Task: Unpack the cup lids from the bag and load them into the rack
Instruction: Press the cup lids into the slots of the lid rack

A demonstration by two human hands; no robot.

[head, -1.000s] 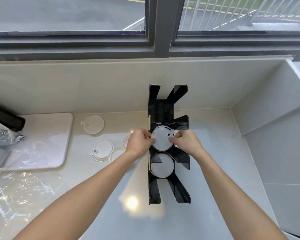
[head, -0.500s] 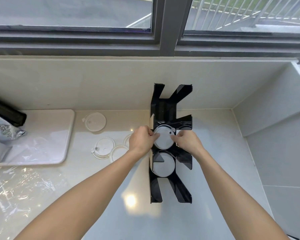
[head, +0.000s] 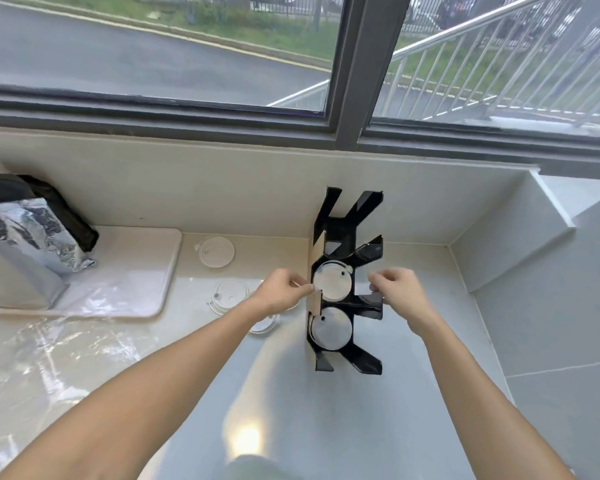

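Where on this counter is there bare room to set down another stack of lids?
Free: the pale counter right of the black slotted rack, up to the tiled side wall, and the near strip between the forearms. Crowded: left of the rack, loose white plastic lids, crinkled clear wrap and the white mat.

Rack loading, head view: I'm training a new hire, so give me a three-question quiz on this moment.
1. True or false: the black rack lies flat on the counter.
2. How many rack slots hold lids? A) one B) two C) four
3. Where do the loose lids lie, relative to the rack?

Key
1. False; it stands upright.
2. B: the upper lid and lower lid.
3. On the counter to its left, past the left hand; the right hand is at the rack's other side.
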